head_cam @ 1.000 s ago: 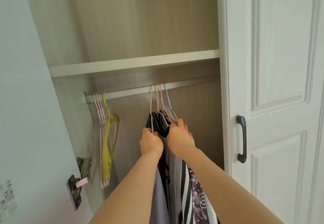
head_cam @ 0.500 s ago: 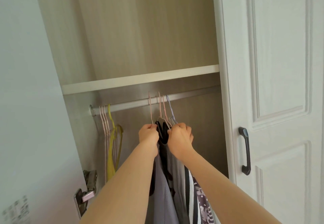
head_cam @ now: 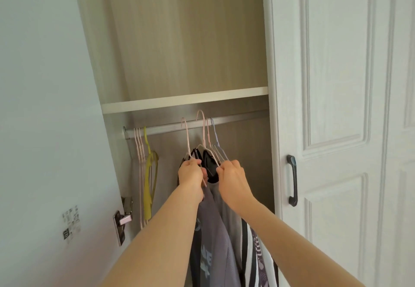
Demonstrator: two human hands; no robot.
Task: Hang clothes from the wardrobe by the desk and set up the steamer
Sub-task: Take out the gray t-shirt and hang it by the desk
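Two pink hooks point(head_cam: 204, 127) are now lifting off the rail point(head_cam: 235, 119). The left hand point(head_cam: 190, 173) and right hand point(head_cam: 233, 178) are each clutching hanger necks point(head_cam: 212, 152), so the clothes point(head_cam: 213, 230) are coming away.

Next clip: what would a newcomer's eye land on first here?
Two bare arms reach up the middle, where the left hand and right hand each grip hangers carrying clothes at the rail. Further left on the rail, a yellow hanger stands out. A dark handle marks the white door on the right.
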